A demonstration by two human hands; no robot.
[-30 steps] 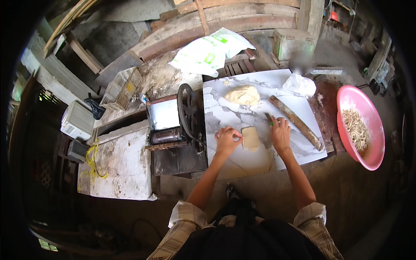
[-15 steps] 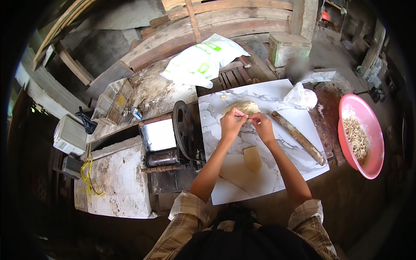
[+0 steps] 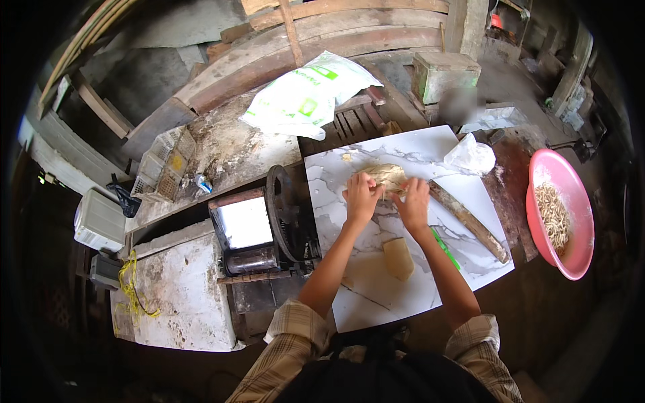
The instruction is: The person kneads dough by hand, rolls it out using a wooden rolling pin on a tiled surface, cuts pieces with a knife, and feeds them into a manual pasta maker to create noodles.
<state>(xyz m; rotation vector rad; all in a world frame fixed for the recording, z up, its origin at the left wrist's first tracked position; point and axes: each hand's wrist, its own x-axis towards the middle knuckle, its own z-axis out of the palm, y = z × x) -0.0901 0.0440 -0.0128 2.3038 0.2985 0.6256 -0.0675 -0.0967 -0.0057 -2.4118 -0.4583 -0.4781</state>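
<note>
In the head view, the left hand [image 3: 361, 201] and right hand [image 3: 413, 204] are at the near edge of the dough mound [image 3: 383, 174] on the marbled board [image 3: 329, 191]; their fingers curl nearly closed, though whether they pinch any dough I cannot tell; the flat dough piece [image 3: 398, 259] lies nearer the board's front edge; a slim green object [image 3: 445, 248] lies rightward.

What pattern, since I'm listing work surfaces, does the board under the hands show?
The board shows grey marble-like veins on white; head view.
</note>
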